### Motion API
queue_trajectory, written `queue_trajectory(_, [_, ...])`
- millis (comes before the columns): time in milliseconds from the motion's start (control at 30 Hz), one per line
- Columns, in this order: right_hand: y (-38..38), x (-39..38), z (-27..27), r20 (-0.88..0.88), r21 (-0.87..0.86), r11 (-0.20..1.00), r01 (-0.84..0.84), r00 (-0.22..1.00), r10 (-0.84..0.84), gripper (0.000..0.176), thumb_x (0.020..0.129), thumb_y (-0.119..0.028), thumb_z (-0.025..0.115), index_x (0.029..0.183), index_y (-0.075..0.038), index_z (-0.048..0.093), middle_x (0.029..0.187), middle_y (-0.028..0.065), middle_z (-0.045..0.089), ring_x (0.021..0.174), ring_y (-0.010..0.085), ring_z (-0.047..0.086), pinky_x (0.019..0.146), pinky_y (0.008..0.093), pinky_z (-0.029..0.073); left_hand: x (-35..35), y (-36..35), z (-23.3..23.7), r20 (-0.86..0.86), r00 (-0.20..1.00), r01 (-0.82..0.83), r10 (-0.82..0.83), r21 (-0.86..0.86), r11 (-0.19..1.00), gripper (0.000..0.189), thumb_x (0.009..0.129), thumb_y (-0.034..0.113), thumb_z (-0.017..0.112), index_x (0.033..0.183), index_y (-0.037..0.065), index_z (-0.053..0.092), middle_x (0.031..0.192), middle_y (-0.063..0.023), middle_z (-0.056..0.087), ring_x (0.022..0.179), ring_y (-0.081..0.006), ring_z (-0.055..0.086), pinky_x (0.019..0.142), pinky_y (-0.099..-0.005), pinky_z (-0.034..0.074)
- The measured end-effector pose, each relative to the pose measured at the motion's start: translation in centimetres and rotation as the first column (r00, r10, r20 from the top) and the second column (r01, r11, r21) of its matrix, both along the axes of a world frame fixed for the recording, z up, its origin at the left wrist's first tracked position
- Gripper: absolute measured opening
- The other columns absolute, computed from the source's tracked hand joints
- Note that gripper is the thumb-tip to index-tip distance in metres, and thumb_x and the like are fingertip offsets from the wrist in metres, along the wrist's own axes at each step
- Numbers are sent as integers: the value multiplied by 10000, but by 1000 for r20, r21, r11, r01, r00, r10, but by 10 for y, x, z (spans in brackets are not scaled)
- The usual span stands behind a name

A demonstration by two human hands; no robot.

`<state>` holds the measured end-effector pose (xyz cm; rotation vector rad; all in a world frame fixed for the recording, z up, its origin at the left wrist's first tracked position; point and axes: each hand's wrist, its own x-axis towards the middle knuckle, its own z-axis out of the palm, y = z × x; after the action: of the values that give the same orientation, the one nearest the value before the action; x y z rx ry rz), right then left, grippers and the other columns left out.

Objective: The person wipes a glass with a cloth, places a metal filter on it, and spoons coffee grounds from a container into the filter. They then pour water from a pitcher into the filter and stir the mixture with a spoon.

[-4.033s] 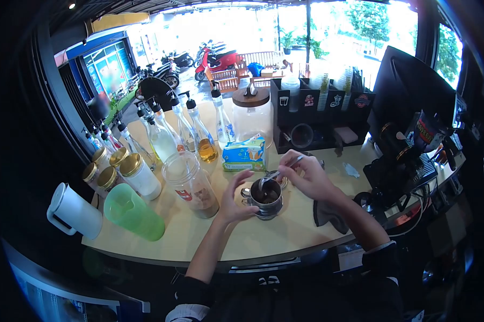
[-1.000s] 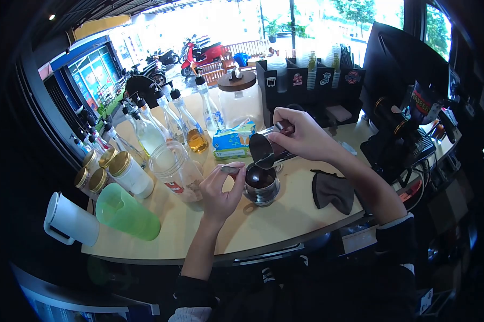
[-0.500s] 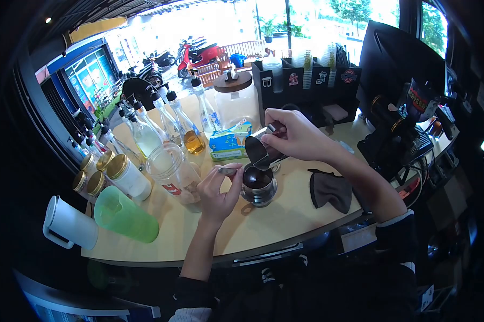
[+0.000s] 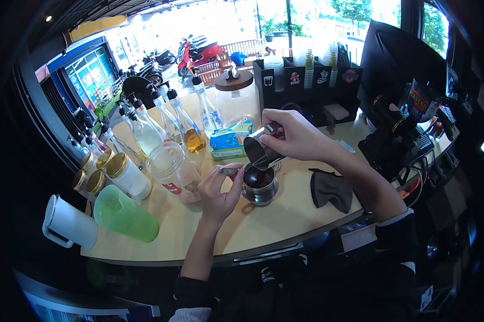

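Note:
A metal cup [image 4: 259, 194] with dark contents stands on the light wooden counter [image 4: 285, 212]. Above it, my right hand [image 4: 295, 134] grips a small metal pitcher [image 4: 259, 152], tilted with its mouth over the cup. My left hand [image 4: 219, 190] pinches a thin metal utensil [image 4: 229, 172] at the cup's left rim; the utensil's far end is hidden. Just behind the cup lies a blue and green packet [image 4: 230, 140]. A clear plastic jar [image 4: 172, 174] is beside my left hand.
Several pump bottles [image 4: 188, 131] and gold-lidded jars [image 4: 126, 174] stand at the left. A green jug [image 4: 125, 214] and white pitcher [image 4: 73, 222] are near the front left. A dark cloth [image 4: 330, 190] lies right, a wooden-lidded jar [image 4: 235, 102] and black cup holder [image 4: 306, 80] behind.
The pitcher in my right hand has shifted very slightly to the left. My left hand and the metal cup look almost unchanged.

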<state>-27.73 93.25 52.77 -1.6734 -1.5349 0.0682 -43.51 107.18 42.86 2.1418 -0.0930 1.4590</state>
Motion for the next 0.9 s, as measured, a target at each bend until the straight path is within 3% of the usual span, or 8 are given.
queue_trajectory(100, [-3,-1,3,98,-30,999,12,995,-9,246,854,-71,623,805,16,399,623,17,407,615,42,461,526,250,473,0,-1,2,6,1000,-3,3,6,1000,116,791,7,686,907,5,675,773,-85,668,644,-153,642,590,-265,494])
queue_trajectory(233, [-3,0,0,15,-33,999,7,1000,-7,249,850,-75,629,808,14,400,626,20,403,614,44,454,518,254,460,0,-1,2,12,1000,-3,2,14,1000,108,791,6,686,899,6,673,770,-85,667,639,-152,639,588,-265,494])
queue_trajectory(300, [-4,-1,1,42,-4,999,40,998,-40,260,764,-132,647,823,70,494,616,162,522,539,240,516,540,358,417,0,-1,1,15,1000,-4,4,15,1000,107,791,7,686,898,7,673,769,-85,667,637,-152,638,586,-265,494])
queue_trajectory(400, [-3,1,-1,11,3,1000,24,1000,-24,263,759,-132,649,818,70,492,617,169,524,542,255,521,543,364,419,1,-1,2,19,1000,-4,3,15,1000,107,792,9,687,898,7,673,767,-84,667,634,-151,637,582,-266,493])
queue_trajectory(433, [-4,0,0,10,3,1000,24,1000,-24,263,759,-132,649,818,70,492,617,169,524,542,255,521,543,364,419,0,-1,2,19,1000,-3,2,14,1000,108,793,11,687,900,8,673,767,-84,667,634,-150,638,581,-266,493])
queue_trajectory(500, [-6,-2,1,70,-25,999,22,997,-20,255,841,-84,636,807,7,400,598,28,387,586,60,413,498,267,419,0,-1,1,17,1000,-2,1,7,1000,109,793,12,688,901,8,673,767,-83,667,634,-150,639,580,-266,493])
queue_trajectory(833, [-9,-2,-2,58,-55,998,39,998,-35,238,852,-72,620,807,8,400,597,21,416,594,48,448,511,251,443,-3,0,2,14,1000,-9,9,-6,1000,117,795,18,694,909,10,673,754,-82,665,635,-142,644,571,-260,485])
queue_trajectory(900, [-8,-3,-3,-6,0,999,44,999,-44,243,756,-125,632,778,70,490,605,169,511,521,245,501,525,361,410,-5,0,3,12,1000,-11,11,-2,1000,119,793,18,695,910,9,673,754,-82,665,634,-143,644,570,-260,485])
